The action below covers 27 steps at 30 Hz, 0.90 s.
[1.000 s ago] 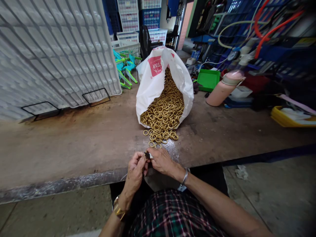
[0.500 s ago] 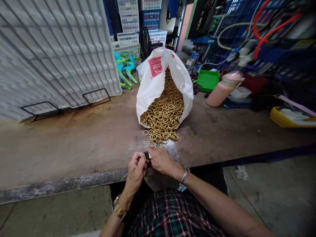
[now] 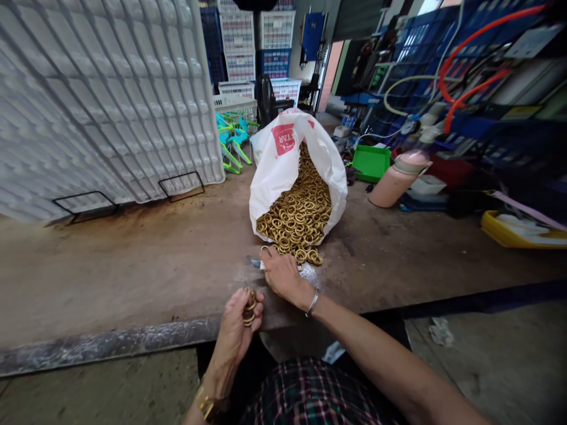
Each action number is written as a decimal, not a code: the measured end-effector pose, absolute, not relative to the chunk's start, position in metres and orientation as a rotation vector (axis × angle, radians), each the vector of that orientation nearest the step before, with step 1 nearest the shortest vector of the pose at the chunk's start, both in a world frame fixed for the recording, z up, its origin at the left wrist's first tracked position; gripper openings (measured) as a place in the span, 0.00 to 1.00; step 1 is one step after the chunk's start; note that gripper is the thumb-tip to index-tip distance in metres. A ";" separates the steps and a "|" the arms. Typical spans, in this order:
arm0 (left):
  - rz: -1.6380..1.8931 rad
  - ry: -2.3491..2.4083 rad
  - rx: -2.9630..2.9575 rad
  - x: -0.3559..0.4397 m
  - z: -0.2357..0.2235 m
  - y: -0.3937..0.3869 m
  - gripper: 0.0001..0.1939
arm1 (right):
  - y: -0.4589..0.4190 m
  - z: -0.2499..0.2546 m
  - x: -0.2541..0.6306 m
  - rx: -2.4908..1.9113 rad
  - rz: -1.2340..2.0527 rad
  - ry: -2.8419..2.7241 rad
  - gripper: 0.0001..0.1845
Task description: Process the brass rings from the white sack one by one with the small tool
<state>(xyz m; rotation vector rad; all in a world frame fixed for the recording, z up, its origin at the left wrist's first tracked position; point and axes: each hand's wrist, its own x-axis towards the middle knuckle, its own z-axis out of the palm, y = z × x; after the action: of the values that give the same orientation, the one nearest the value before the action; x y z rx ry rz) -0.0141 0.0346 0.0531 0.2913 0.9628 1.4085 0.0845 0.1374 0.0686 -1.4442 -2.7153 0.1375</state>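
My left hand [image 3: 241, 316] is closed around a few brass rings [image 3: 249, 316] just above the table's front edge. Out in front, my right hand [image 3: 286, 276] reaches to the loose rings spilled at the mouth of a white bag [image 3: 272, 186]. Its fingers are closed on a small blade [image 3: 256, 264] with a white grip, the tip pointing left. The fingertips are beside the nearest rings; whether they also pinch one is hidden. The bag lies on its side, full of brass rings [image 3: 296, 215].
White ribbed trays [image 3: 110, 100] stand on the left of the brown table [image 3: 133, 260], by black wire stands [image 3: 86, 206]. To the right are a green tray [image 3: 371, 163], a pink bottle [image 3: 394, 184] and a yellow tray [image 3: 509, 231]. Stacked crates [image 3: 239, 41] stand behind.
My hands were together at the table edge and have parted. The right moved forward to the ring pile with the blade; the left drew back, its rings now showing. The view has tilted up slightly.
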 end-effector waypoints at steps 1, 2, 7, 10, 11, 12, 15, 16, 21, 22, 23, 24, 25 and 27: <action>1.408 0.959 0.258 -0.016 0.052 0.034 0.11 | 0.143 0.069 0.080 -1.465 0.100 -2.723 0.13; 1.409 0.952 0.225 -0.017 0.052 0.034 0.11 | 0.149 0.069 0.076 -1.483 0.069 -2.730 0.13; 1.393 0.871 0.064 -0.022 0.051 0.034 0.12 | 0.168 0.064 0.067 -1.516 -0.001 -2.723 0.14; 1.402 0.864 -0.027 -0.026 0.048 0.036 0.11 | 0.170 0.061 0.065 -1.482 0.007 -2.729 0.13; 1.408 0.883 -0.051 -0.027 0.047 0.037 0.10 | 0.170 0.060 0.065 -1.464 -0.001 -2.727 0.12; 1.412 0.912 -0.070 -0.028 0.046 0.037 0.09 | 0.170 0.060 0.065 -1.446 -0.015 -2.725 0.12; 1.405 0.975 -0.079 -0.030 0.043 0.038 0.09 | 0.172 0.058 0.065 -1.419 -0.052 -2.718 0.12; 1.398 0.964 -0.064 -0.030 0.042 0.038 0.10 | 0.172 0.057 0.065 -1.422 -0.053 -2.720 0.12; 1.374 0.825 -0.047 -0.029 0.043 0.042 0.14 | 0.173 0.056 0.066 -1.419 -0.047 -2.734 0.11; 1.370 0.822 -0.061 -0.028 0.042 0.044 0.15 | 0.173 0.055 0.066 -1.415 -0.049 -2.734 0.10; 1.365 0.831 -0.073 -0.028 0.040 0.045 0.17 | 0.173 0.054 0.066 -1.413 -0.050 -2.735 0.10; 1.355 0.844 -0.072 -0.028 0.038 0.047 0.18 | 0.172 0.051 0.065 -1.410 -0.053 -2.736 0.10; 1.337 0.866 -0.066 -0.028 0.035 0.049 0.19 | 0.172 0.049 0.065 -1.416 -0.059 -2.743 0.09; 1.304 0.931 -0.025 -0.029 0.028 0.054 0.22 | 0.172 0.046 0.064 -1.385 -0.088 -2.776 0.08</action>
<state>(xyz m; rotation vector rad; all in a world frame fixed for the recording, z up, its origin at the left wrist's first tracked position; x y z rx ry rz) -0.0285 0.0543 0.0278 -0.0254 0.9312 1.3040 0.0638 0.1722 0.0456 -1.3854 -2.7763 -0.0876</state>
